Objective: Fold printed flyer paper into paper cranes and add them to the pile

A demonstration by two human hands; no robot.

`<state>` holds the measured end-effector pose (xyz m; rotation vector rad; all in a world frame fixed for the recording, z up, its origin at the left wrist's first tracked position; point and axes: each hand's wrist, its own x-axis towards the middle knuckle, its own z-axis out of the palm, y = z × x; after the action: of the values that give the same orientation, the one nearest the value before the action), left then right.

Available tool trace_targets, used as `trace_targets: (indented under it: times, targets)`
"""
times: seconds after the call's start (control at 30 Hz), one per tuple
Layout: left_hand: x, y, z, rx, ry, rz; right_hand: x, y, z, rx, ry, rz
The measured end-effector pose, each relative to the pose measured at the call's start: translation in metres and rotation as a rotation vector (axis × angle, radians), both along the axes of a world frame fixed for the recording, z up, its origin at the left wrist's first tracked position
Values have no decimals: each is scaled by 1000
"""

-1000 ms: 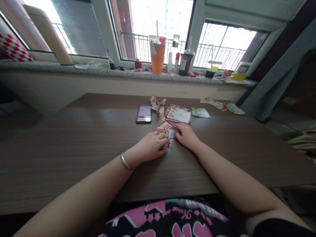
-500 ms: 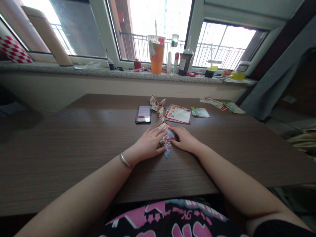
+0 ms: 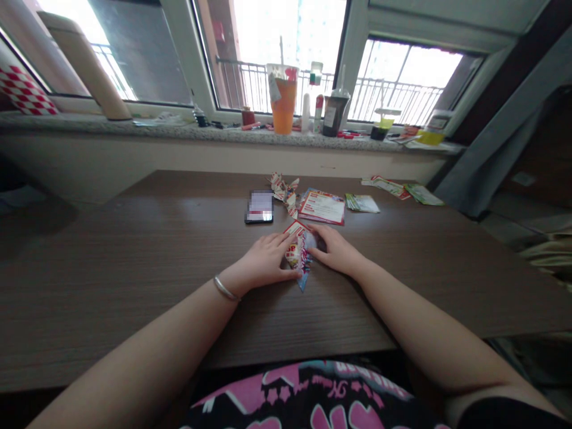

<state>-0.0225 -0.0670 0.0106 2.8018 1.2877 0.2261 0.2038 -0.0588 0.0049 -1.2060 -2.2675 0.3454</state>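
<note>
A folded printed paper sheet (image 3: 305, 250) in red, white and light blue lies on the table, with one pointed end toward me. My left hand (image 3: 267, 260) rests along its left side, thumb and fingers apart, fingertips touching the paper. At the right edge my right hand (image 3: 336, 250) sits with thumb and fingers spread, its fingertips against the sheet. Just beyond the paper are a stack of printed sheets (image 3: 322, 207) and a folded striped paper piece (image 3: 286, 192).
A phone (image 3: 260, 207) lies left of the striped paper. Green-and-white cards (image 3: 362, 203) and more cards (image 3: 422, 194) lie to the right on the brown table (image 3: 156, 250). Drink cups, including an orange one (image 3: 283, 104), and a brown tube (image 3: 92, 68) stand on the windowsill.
My left hand has shifted slightly left and opened wider, uncovering more of the folded paper's print. The right hand's fingers have lifted or spread a little. Other things stay put.
</note>
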Motion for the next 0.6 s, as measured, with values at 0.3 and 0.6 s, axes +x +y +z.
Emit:
trace_targets:
  times: [0.3, 0.6]
  targets:
    - [-1, 2, -2, 26, -5, 41, 4, 2, 7, -126, 89, -240]
    - [0, 1, 0, 12, -14, 21, 4, 3, 3, -40, -163, -92]
